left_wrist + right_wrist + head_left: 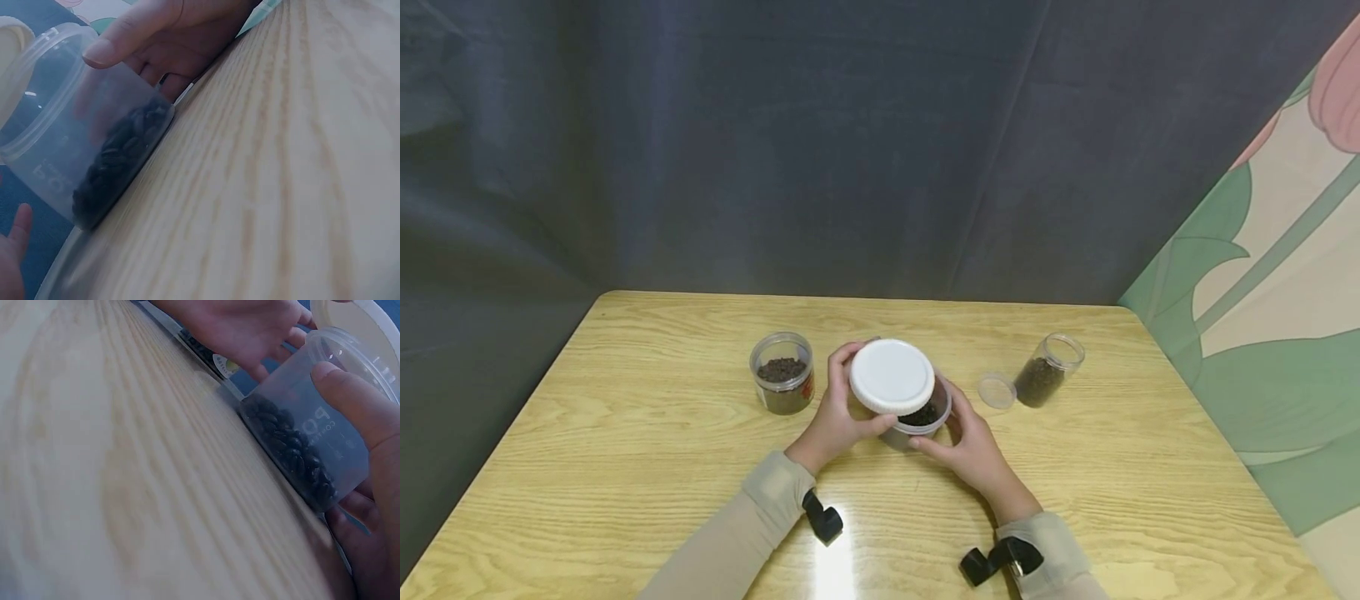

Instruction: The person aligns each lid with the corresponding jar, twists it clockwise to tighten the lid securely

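Observation:
My left hand grips a round white lid by its rim, tilted just over a clear plastic tub. Part of the tub's mouth is covered by the lid in the head view. My right hand holds the tub from the right, its thumb against the side wall. Black beans fill the lower part of the tub, which stands on the table. In the left wrist view, the beans show through the tub wall, and the lid appears at the left edge.
A clear jar of dark brown bits stands left of the hands. To the right, a smaller clear jar with dark contents stands beside a clear round lid. Dark cloth hangs behind the wooden table.

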`<act>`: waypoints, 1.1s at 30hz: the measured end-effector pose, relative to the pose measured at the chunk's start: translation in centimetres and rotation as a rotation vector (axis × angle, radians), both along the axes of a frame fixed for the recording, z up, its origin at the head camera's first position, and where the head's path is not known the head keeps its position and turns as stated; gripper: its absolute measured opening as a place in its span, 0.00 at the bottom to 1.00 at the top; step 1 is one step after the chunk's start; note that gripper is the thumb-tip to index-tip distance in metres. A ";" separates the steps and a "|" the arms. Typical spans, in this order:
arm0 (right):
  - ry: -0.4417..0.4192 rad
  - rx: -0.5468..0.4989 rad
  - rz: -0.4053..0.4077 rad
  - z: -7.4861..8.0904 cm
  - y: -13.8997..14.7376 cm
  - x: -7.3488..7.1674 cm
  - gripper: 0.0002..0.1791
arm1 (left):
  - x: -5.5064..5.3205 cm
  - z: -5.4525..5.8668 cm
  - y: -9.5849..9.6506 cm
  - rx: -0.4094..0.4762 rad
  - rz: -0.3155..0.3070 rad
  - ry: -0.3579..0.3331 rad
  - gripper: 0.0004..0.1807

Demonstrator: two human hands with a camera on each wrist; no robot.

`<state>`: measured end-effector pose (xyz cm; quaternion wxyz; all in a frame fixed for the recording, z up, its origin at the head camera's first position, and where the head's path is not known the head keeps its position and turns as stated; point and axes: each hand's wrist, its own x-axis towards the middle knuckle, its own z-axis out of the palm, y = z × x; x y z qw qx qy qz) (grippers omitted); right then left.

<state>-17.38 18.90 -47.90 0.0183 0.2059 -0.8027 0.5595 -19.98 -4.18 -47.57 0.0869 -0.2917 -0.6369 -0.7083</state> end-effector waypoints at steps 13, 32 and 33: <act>-0.037 -0.004 -0.008 0.1 -1.1 -0.2 0.51 | -0.4 -0.5 0.1 -0.064 -0.071 -0.038 0.61; -0.083 -0.002 -0.015 0.0 -1.6 -0.8 0.49 | -0.4 -0.5 -0.3 -0.136 -0.091 -0.112 0.58; -0.084 -0.002 -0.016 0.0 -1.6 -0.8 0.50 | -0.4 -0.4 -0.3 -0.139 -0.092 -0.113 0.58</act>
